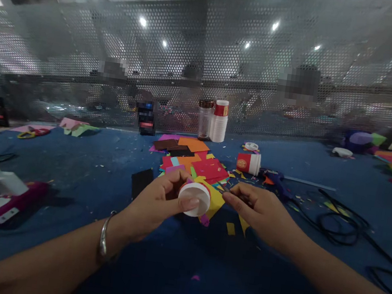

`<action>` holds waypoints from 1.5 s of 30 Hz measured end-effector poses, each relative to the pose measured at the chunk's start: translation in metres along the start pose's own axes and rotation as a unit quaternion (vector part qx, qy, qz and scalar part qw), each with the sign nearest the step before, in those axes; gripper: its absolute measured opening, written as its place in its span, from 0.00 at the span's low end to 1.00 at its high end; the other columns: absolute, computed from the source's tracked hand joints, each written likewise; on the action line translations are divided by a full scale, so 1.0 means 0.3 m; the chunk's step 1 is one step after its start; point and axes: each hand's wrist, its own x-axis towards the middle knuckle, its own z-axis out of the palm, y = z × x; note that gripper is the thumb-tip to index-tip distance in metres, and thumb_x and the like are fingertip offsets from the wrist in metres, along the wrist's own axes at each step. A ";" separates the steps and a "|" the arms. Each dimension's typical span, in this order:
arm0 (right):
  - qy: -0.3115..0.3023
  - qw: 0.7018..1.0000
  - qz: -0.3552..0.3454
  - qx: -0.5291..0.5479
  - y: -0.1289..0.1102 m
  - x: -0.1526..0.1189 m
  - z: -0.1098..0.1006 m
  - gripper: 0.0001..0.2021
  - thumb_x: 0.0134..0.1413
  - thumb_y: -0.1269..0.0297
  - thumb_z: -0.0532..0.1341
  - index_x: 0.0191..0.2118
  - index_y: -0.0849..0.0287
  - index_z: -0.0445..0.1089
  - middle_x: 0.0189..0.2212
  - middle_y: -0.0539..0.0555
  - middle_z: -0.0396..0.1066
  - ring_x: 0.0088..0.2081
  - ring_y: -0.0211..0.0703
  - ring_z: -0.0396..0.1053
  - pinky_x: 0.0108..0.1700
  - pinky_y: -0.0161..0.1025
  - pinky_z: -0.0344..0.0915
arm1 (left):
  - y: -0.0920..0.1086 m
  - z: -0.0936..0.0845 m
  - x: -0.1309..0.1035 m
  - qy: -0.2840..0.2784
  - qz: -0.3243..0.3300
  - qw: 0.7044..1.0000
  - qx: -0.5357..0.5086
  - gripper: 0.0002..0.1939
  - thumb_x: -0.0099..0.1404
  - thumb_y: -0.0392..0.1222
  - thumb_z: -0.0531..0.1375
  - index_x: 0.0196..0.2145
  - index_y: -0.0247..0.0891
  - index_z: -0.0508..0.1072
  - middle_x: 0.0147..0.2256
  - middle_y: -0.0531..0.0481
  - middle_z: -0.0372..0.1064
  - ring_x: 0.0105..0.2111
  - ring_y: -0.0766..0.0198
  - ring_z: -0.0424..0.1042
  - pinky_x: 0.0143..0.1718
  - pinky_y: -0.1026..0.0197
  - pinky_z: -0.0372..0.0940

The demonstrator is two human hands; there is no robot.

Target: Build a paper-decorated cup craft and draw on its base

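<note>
My left hand (163, 198) grips a small paper cup (195, 199), its round white end facing me and the thumb pressed on it. Bits of purple and yellow paper show around the cup's edge. Just right of the cup, my right hand (258, 209) is closed in a pinch on a thin dark tool (224, 188), whose tip points toward the cup; its exact kind is unclear. Beyond both hands lies a pile of coloured paper (211, 169), with a yellow sheet (216, 201) behind the cup.
A red and white cup (248, 163) lies beside a blue glue gun (277, 182) with black cable. Behind stand a jar (204, 121) and stacked cups (218, 128). A magenta power strip (15, 204) is at left, and yellow-red scissors (33, 132) lie farther back.
</note>
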 end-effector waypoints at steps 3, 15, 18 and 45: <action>-0.028 0.997 0.019 -0.066 0.009 0.003 0.002 0.18 0.62 0.50 0.56 0.29 0.57 0.67 0.20 0.48 0.63 0.23 0.37 0.57 0.25 0.36 0.48 | -0.005 -0.014 0.005 0.017 0.016 1.000 0.010 0.21 0.50 0.46 0.73 0.34 0.38 0.66 0.30 0.55 0.68 0.30 0.69 0.66 0.33 0.66 0.61; -0.136 0.980 0.017 -0.143 -0.023 -0.016 0.002 0.14 0.61 0.53 0.58 0.33 0.59 0.73 0.27 0.55 0.74 0.25 0.41 0.66 0.26 0.38 0.53 | -0.004 -0.012 0.023 0.127 0.081 0.987 0.047 0.17 0.53 0.42 0.71 0.35 0.38 0.67 0.31 0.55 0.70 0.32 0.69 0.68 0.36 0.66 0.64; -0.155 0.979 -0.007 -0.129 -0.033 -0.025 0.010 0.12 0.60 0.55 0.60 0.32 0.59 0.72 0.27 0.54 0.73 0.26 0.40 0.66 0.27 0.37 0.54 | 0.002 -0.013 0.037 0.156 0.026 0.987 -0.032 0.16 0.53 0.38 0.70 0.36 0.37 0.68 0.34 0.53 0.74 0.34 0.68 0.71 0.37 0.66 0.66; 0.036 0.998 -0.005 0.056 -0.029 -0.025 -0.002 0.19 0.64 0.49 0.54 0.31 0.58 0.70 0.19 0.46 0.61 0.21 0.35 0.60 0.24 0.34 0.54 | -0.005 -0.003 0.016 0.017 -0.034 0.999 0.026 0.17 0.54 0.40 0.71 0.39 0.38 0.73 0.34 0.51 0.74 0.35 0.65 0.71 0.38 0.62 0.64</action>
